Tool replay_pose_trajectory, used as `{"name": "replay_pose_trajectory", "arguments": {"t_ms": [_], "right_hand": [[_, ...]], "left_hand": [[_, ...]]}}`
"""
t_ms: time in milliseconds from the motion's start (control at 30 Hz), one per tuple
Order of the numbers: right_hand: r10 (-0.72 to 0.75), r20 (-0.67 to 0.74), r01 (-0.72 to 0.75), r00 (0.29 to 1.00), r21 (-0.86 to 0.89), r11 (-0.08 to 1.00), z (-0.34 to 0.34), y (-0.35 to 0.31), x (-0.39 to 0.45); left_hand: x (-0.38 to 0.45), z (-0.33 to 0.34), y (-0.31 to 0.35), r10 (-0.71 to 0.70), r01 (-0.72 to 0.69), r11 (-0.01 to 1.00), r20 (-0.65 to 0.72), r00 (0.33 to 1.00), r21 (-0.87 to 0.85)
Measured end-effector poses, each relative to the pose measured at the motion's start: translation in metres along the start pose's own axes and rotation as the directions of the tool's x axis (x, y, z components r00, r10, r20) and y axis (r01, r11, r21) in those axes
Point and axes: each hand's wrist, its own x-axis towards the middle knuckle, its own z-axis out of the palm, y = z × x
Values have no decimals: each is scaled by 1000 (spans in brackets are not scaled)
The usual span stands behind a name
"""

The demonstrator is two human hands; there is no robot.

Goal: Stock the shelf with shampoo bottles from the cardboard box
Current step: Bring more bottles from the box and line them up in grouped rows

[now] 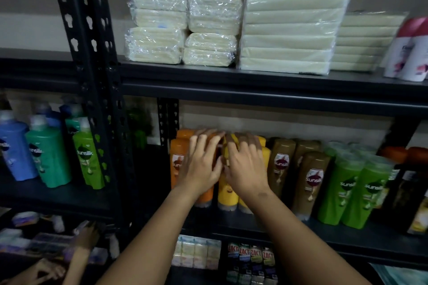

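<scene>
On the middle shelf (301, 237) stands a row of upside-down Sunsilk shampoo bottles: orange (177, 157) at the left, then yellow (228, 194), brown (310, 176), green (347, 190) and dark ones (407, 190). My left hand (201, 164) lies with spread fingers on the front of the orange bottles. Beside it, almost touching, my right hand (246, 169) rests with spread fingers on the yellow bottles. Neither hand carries a bottle. No cardboard box is in view.
Wrapped pale packs (287, 30) and pink-white bottles (412, 53) fill the shelf above. A black upright post (92, 76) divides off the left rack with blue and green bottles (46, 152). Small packs (251, 259) sit below. Another person's hand (85, 236) reaches in at lower left.
</scene>
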Motion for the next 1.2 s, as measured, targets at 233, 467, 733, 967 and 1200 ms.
{"name": "replay_pose_trajectory", "arguments": {"t_ms": [233,467,733,967,1200], "right_hand": [[214,277,-249,937,100,963,-18,49,-10],[237,314,-315,919,228,921,-12,58,-8],[222,306,-304,926,254,918,-7,60,-9],[190,301,-263,935,225,938,-4,64,-11],[148,122,-170,981,198,965,3,76,-32]], "left_hand": [[21,27,58,-198,188,980,320,926,62],[16,26,68,-293,272,956,376,879,107],[17,22,69,-308,287,951,372,876,113],[17,24,67,-255,249,966,353,900,65],[11,32,75,4,-17,998,219,976,59]]}}
